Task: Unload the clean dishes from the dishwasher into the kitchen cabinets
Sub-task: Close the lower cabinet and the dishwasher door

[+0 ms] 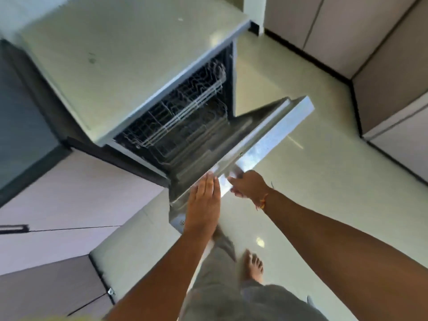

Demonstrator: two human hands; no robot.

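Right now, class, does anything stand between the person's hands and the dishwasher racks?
Yes: the half-open door, tilted in front of the racks. The left hand rests flat on its top edge; the right hand grips it.

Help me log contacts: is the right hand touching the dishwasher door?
Touching. The head view shows the right hand with its fingers curled round the top edge of the open dishwasher door.
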